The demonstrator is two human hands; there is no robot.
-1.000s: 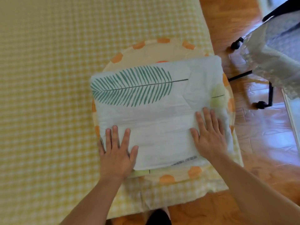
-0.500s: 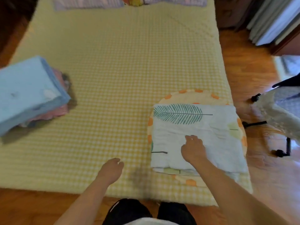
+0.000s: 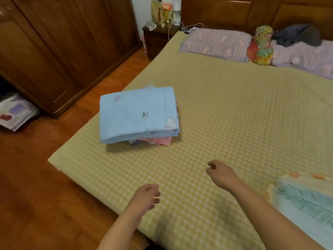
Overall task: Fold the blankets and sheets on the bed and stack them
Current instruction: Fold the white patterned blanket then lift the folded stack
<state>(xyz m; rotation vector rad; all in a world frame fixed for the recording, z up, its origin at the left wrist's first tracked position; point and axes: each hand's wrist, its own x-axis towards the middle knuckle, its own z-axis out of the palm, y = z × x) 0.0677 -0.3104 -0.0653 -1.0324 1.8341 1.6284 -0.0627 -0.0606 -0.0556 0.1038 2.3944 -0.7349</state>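
I see left hand (image 3: 146,197) and right hand (image 3: 220,173) loosely curled, empty, above the bed (image 3: 234,114); folded blue blanket (image 3: 137,113) tops stack; no legible writing.

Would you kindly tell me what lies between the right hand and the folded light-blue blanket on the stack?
In the head view, only bare yellow checked bed sheet lies between the right hand and the folded light-blue blanket.

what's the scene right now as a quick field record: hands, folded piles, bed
left hand: empty, fingers curled, above the bed's near edge
right hand: empty, loosely curled, above the bed
blue blanket: folded, top of a stack; pink fabric shows beneath
leaf sheet: folded, at the right edge of view
bed: yellow checked cover
pillows: at the far end
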